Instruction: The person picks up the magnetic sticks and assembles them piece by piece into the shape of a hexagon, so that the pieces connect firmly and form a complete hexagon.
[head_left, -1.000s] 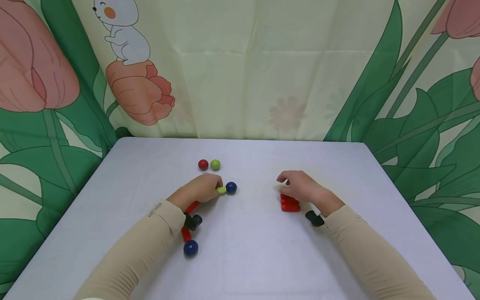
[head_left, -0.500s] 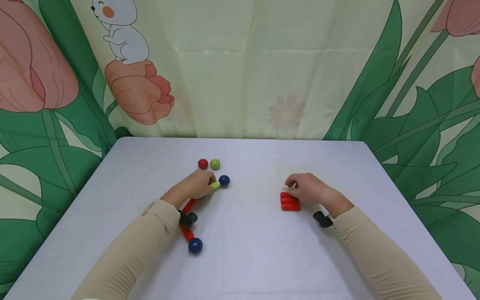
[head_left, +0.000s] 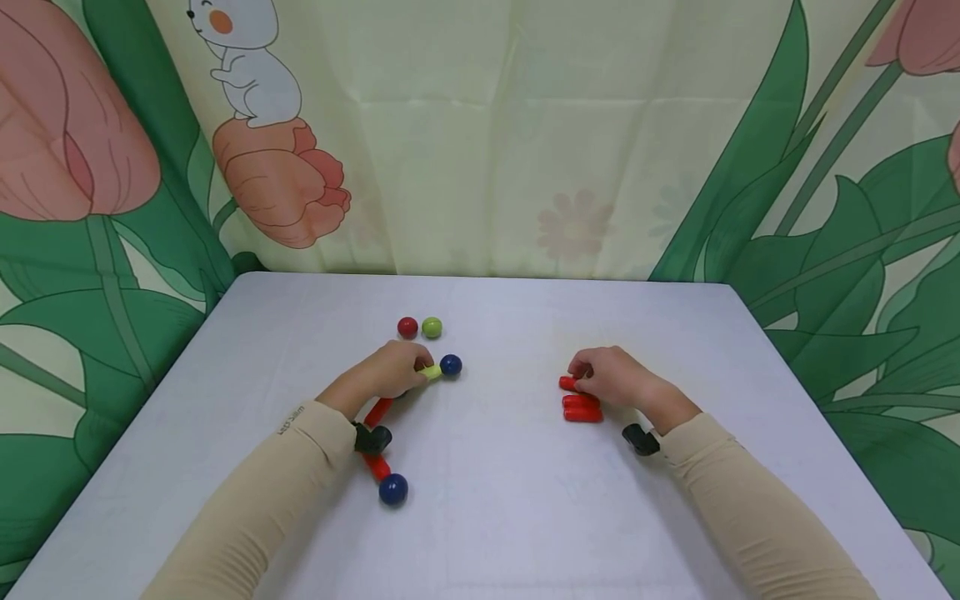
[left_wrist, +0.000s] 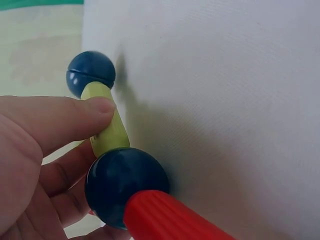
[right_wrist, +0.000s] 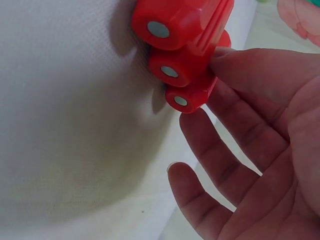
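Note:
My left hand pinches a yellow-green magnetic rod between thumb and fingers. A blue ball sits at the rod's far end, and another blue ball joins it to a red rod. This chain runs back under my wrist, which hides part of it, to a second red rod and a blue ball. On the right, my right hand pinches a red magnetic rod. Two more red rods lie side by side just nearer; pale metal discs show on the ends.
A red ball and a green ball stand together beyond my left hand on the white-covered table. A printed curtain hangs behind the table's far edge.
My left hand has drawn the chain's far end left and slightly away, while its near ball shifted right. My right hand has moved right and taken hold of a red rod, parting it from the others.

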